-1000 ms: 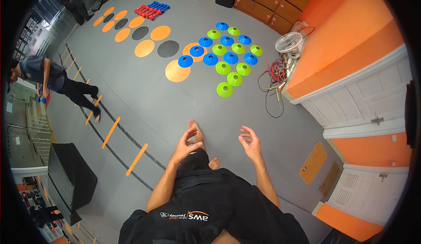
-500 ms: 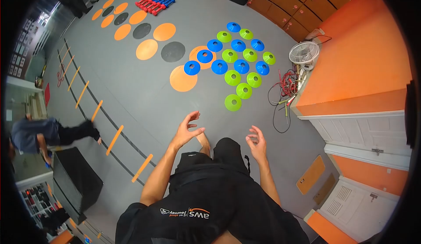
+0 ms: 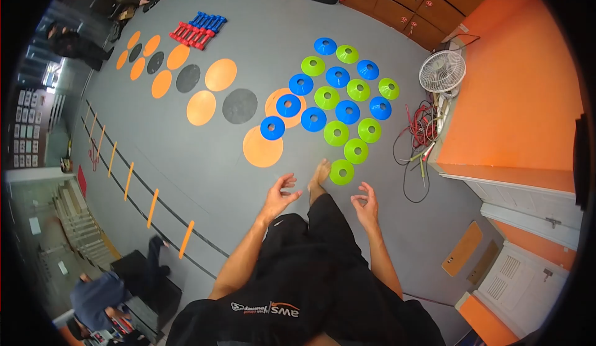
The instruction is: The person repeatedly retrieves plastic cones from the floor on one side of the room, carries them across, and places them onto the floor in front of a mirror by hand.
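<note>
Grey floor (image 3: 208, 178) underlies left hand (image 3: 277, 199) and right hand (image 3: 366, 208), fingers (image 3: 284, 181) loosely parted, blue and green cones (image 3: 347, 120) beyond them.

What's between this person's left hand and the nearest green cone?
In the head view, the person's own bare foot lies between the left hand and that green cone, with grey floor around it.

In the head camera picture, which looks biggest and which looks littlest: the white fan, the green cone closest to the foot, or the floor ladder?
1. floor ladder
2. white fan
3. green cone
</note>
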Motion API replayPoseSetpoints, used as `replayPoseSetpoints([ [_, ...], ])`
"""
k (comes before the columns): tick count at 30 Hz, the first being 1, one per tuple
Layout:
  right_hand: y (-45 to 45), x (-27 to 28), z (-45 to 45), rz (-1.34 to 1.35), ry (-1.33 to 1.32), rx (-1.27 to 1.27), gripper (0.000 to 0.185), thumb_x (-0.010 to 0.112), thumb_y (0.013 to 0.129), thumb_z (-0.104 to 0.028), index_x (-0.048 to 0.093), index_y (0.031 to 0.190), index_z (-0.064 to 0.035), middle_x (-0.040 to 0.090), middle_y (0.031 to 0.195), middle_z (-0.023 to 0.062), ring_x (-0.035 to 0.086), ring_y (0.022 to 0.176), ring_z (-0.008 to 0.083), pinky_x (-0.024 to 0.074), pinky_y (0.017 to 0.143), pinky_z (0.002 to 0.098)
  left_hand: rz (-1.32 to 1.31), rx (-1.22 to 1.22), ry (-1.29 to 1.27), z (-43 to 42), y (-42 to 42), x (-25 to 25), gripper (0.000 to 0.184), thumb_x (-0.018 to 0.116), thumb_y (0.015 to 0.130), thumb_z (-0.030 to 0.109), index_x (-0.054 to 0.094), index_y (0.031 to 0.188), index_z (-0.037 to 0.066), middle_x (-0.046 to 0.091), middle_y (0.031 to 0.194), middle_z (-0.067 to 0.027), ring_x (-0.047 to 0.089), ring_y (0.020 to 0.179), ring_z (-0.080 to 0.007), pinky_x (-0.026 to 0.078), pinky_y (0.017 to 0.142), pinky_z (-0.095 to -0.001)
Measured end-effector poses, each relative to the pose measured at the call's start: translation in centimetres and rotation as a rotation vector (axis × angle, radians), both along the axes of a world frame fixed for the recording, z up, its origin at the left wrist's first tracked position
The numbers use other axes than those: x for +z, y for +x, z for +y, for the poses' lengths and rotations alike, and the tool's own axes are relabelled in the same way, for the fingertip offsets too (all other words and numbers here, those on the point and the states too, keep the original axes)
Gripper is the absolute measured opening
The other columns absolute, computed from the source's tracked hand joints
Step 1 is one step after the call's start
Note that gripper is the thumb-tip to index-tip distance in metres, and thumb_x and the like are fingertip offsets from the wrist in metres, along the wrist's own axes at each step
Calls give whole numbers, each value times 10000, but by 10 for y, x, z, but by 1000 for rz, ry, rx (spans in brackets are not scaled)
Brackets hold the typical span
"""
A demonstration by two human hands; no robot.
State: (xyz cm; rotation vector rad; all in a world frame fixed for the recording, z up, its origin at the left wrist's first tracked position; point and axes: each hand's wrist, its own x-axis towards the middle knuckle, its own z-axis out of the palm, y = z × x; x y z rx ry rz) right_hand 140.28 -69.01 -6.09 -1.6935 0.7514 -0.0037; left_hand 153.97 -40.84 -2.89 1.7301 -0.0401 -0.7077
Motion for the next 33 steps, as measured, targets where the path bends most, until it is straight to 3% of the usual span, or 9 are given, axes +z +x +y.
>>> replayPoseSetpoints([
  [6, 96, -62, -37, 134, -72, 71, 707, 769, 834, -64, 425, 1452, -56, 519, 1340, 134, 639, 1010, 212, 562, 823, 351, 55, -80, 184, -56, 96, -109, 660, 835, 818, 222, 550, 1372, 3, 671, 1216, -151, 646, 1089, -201, 556, 871, -346],
  [10, 142, -152, -52, 219, -117, 113, 741, 790, 815, -106, 414, 1452, -54, 487, 1358, 145, 626, 1017, 261, 526, 919, 398, -43, -199, 342, -91, 148, -206, 732, 792, 804, 306, 520, 1385, -48, 652, 1225, -243, 631, 1150, -360, 509, 980, -439],
  [12, 157, -206, -56, 253, -180, 123, 737, 782, 819, -102, 409, 1452, -50, 480, 1364, 146, 624, 1013, 262, 528, 908, 398, -135, -329, 425, -96, 163, -287, 811, 760, 802, 342, 451, 1441, -51, 537, 1368, -283, 523, 1281, -440, 443, 1065, -486],
  [15, 181, -298, -62, 284, -129, 153, 730, 752, 829, -87, 391, 1462, -55, 441, 1447, 167, 556, 1214, 322, 527, 956, 403, -85, -507, 546, -117, 203, -376, 883, 761, 798, 318, 358, 1493, -50, 394, 1491, -272, 471, 1326, -450, 431, 1101, -475],
  [20, 208, -450, -64, 334, -166, 283, 707, 676, 879, -116, 349, 1504, -53, 372, 1555, 154, 425, 1396, 367, 446, 1102, 451, -175, -608, 560, -146, 257, -502, 872, 774, 799, 262, 341, 1481, -67, 382, 1501, -275, 463, 1327, -471, 435, 1106, -493],
  [25, 249, -553, -70, 337, -95, 238, 899, 709, 826, -98, 204, 1566, -22, 243, 1617, 206, 357, 1439, 421, 379, 1169, 451, -228, -749, 691, -166, 288, -591, 938, 784, 787, 245, 276, 1525, -32, 321, 1558, -265, 463, 1323, -482, 431, 1107, -497],
  [28, 267, -596, -69, 371, -153, 232, 958, 714, 815, -83, 149, 1587, -36, 213, 1629, 211, 347, 1446, 421, 386, 1165, 461, -224, -865, 759, -174, 303, -631, 1023, 798, 796, 244, 181, 1578, 9, 202, 1649, -189, 475, 1318, -459, 471, 1079, -494],
  [32, 275, -647, -72, 528, -61, 251, 961, 736, 835, -126, 148, 1592, -65, 182, 1634, 214, 320, 1464, 422, 384, 1162, 450, -302, -855, 737, -181, 307, -683, 978, 824, 753, 194, 261, 1531, 6, 356, 1518, -198, 499, 1265, -459, 490, 1039, -503],
  [33, 274, -652, -73, 536, -60, 275, 863, 741, 848, -193, 245, 1543, -70, 267, 1572, 239, 385, 1411, 434, 417, 1122, 463, -303, -850, 745, -184, 310, -686, 958, 831, 740, 180, 288, 1512, 10, 394, 1466, -197, 510, 1239, -459, 497, 1024, -507],
])
